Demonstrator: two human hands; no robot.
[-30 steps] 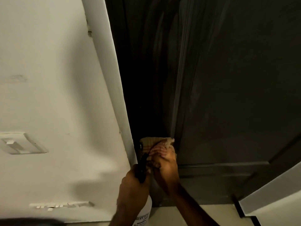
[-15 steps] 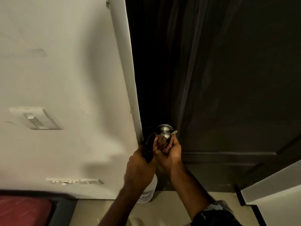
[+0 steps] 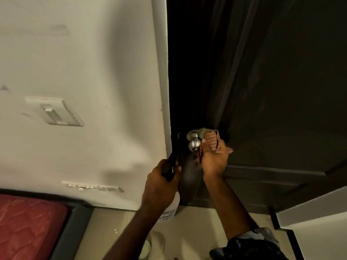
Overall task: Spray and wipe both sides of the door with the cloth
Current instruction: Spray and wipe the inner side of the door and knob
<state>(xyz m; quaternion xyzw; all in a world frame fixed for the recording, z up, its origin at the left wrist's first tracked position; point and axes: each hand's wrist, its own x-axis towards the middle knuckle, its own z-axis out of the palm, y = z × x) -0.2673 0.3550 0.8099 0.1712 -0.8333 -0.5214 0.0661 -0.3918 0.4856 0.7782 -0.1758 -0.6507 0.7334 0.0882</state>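
A dark panelled door (image 3: 281,91) stood beside a white wall (image 3: 84,62). The person's right hand (image 3: 214,156) gripped a striped cloth (image 3: 211,139) bunched against the door, just right of its silver door knob (image 3: 194,144). Close by, the left hand (image 3: 159,182) was clenched around the black trigger head of a white spray bottle (image 3: 170,211) hanging below it. A light switch (image 3: 56,113) sat on the wall.

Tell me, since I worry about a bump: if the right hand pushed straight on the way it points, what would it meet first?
Probably the dark door: the right hand grips the cloth just beside the knob; depth unclear.
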